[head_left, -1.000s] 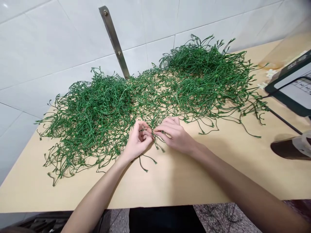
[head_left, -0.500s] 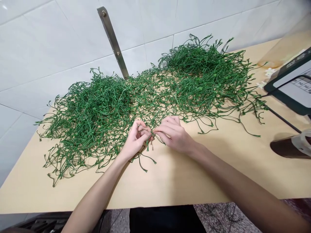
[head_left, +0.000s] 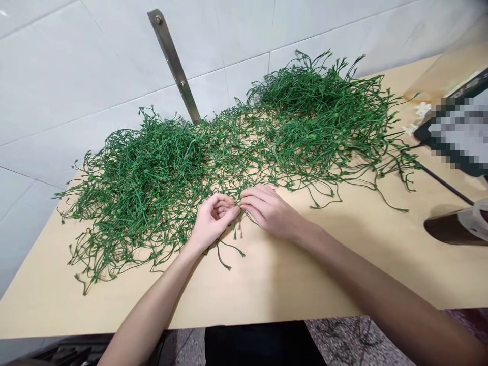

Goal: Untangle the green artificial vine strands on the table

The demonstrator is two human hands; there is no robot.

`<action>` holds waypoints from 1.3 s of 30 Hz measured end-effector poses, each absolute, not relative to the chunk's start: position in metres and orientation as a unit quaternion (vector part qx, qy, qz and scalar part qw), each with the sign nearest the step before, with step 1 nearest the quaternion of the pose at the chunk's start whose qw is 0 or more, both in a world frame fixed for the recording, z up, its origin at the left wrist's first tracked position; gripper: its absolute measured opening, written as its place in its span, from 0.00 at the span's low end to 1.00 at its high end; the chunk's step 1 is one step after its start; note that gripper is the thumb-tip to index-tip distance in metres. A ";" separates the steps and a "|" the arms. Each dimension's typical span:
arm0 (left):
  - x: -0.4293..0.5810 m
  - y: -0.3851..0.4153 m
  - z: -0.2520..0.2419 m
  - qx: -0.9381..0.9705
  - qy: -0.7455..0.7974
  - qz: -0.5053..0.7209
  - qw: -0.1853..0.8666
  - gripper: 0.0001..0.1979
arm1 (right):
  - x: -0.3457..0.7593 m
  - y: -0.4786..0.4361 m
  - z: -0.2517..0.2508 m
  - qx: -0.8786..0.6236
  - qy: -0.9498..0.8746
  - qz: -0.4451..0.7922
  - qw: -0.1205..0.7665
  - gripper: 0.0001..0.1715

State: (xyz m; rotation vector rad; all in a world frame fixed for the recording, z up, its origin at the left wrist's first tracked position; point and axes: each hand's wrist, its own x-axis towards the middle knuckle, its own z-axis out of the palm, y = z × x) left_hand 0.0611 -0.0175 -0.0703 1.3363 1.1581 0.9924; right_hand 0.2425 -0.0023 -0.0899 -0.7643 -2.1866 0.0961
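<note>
Green, cord-like strands with small tufted ends lay tangled all over the pale wood-coloured table [head_left: 290, 290], and my two hands met at the front edge of them. My left hand [head_left: 214, 217] was curled, its thumb and index finger brought together on a thin dark-green strand [head_left: 234, 230], whose tufted tip hung just below. My right hand [head_left: 270, 209], palm down, had its thumb and forefinger pinched closed at the same spot, tip to tip with the left; the strand passed between them, though the piece right under my fingertips was too small and too covered to make out. Two loose green strands [head_left: 231, 249] stuck out toward me beneath my left wrist. A dense green heap [head_left: 152, 168] spread beyond and to the left of my left hand, a second bushy green heap [head_left: 316, 107] sat farther back on the right, and a thinner scatter joined them. A bolted metal bar [head_left: 173, 66] leaned against the white tiled wall [head_left: 95, 66]. Off to my right were a cup of dark brown liquid [head_left: 444, 229], a black cable [head_left: 444, 183] and small white flower-shaped pieces [head_left: 422, 109].
</note>
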 end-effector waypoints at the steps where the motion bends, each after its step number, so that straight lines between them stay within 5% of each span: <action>1: 0.061 -0.018 -0.069 0.566 0.495 0.401 0.523 0.13 | 0.242 -0.002 -0.090 -0.300 -0.863 0.037 0.405 0.12; 8: 0.058 -0.020 -0.062 0.648 0.513 0.335 0.452 0.05 | 0.239 -0.004 -0.094 -0.250 -0.881 0.024 0.402 0.12; 19: 0.054 -0.018 -0.065 0.708 0.506 0.324 0.371 0.06 | 0.230 -0.010 -0.091 -0.224 -0.881 0.042 0.415 0.15; 27: 0.053 -0.019 -0.065 0.640 0.461 0.386 0.479 0.07 | 0.243 -0.002 -0.093 -0.290 -0.842 0.080 0.448 0.12; 35: 0.051 -0.015 -0.067 0.729 0.480 0.452 0.185 0.04 | 0.237 -0.004 -0.093 -0.296 -0.808 0.115 0.496 0.07; 39: 0.053 -0.018 -0.069 0.746 0.443 0.431 0.245 0.06 | 0.234 -0.007 -0.094 -0.293 -0.807 0.116 0.500 0.09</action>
